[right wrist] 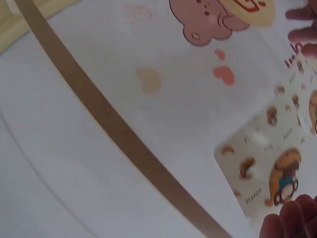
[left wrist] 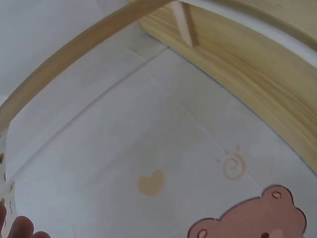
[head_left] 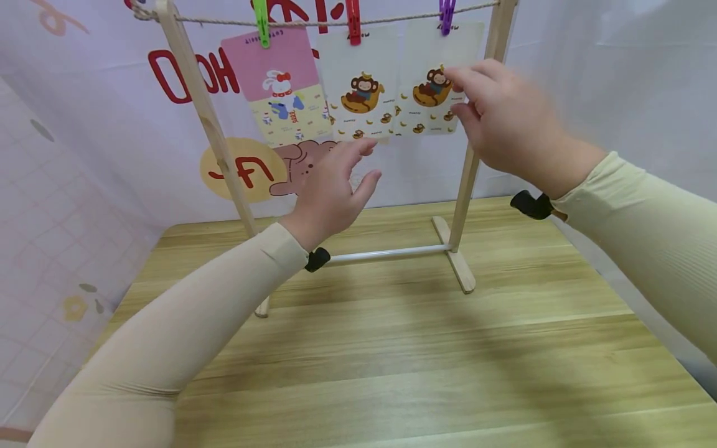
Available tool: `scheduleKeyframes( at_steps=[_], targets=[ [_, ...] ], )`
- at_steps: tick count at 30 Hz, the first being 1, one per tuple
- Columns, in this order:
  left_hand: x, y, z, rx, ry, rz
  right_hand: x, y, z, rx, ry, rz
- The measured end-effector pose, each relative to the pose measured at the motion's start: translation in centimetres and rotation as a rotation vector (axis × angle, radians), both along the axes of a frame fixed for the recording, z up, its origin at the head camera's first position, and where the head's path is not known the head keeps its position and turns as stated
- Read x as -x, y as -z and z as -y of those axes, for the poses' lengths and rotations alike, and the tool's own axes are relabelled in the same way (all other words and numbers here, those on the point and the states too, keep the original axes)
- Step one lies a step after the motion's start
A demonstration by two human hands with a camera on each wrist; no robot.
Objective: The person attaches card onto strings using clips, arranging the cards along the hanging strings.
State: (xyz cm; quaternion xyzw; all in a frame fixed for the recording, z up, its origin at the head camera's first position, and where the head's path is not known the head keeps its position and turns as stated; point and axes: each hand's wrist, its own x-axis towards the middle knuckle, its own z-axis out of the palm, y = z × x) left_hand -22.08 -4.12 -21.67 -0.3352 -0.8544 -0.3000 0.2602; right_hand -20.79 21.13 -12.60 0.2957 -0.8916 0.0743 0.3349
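Three printed cards hang from a rope [head_left: 215, 23] in the head view. A green clothespin [head_left: 262, 23] grips the pink and yellow rabbit card [head_left: 285, 81]. The middle monkey card [head_left: 342, 65] hangs from a red clothespin [head_left: 353, 22], the right monkey card [head_left: 470, 46] from a purple clothespin [head_left: 446, 17]. My left hand [head_left: 333, 193], fingers bent loosely, is just below the middle card with nothing in it. In front of the right card's edge, my right hand [head_left: 512, 118] has thumb and fingers apart; whether it touches the card I cannot tell.
A wooden frame carries the rope, with a left post [head_left: 210, 118], a right post [head_left: 467, 180] and a white crossbar [head_left: 386, 253] low down. It stands on a wood-grain table [head_left: 392, 361]. Behind hangs a white printed cloth [head_left: 112, 124] with a bear and red letters.
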Motion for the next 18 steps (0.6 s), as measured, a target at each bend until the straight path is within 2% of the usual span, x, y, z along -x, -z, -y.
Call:
scheduleKeyframes(
  at_steps=[4, 8, 11, 18],
  targets=[
    [-0.5, 1.0, 1.2, 0.099, -0.023, -0.062, -0.2, 2.3, 0.1, 0.026, -0.109, -0.05],
    [-0.7, 2.1, 2.2, 0.146, -0.043, -0.081, -0.3, 4.7, 0.5, 0.029, -0.195, -0.06],
    [-0.7, 3.0, 2.8, 0.175, -0.057, -0.082, -0.3, 6.5, 0.7, 0.02, -0.225, -0.049],
    [-0.7, 5.2, 4.1, 0.281, -0.114, -0.036, -0.1, 10.2, 0.9, -0.003, -0.223, 0.029]
  ],
)
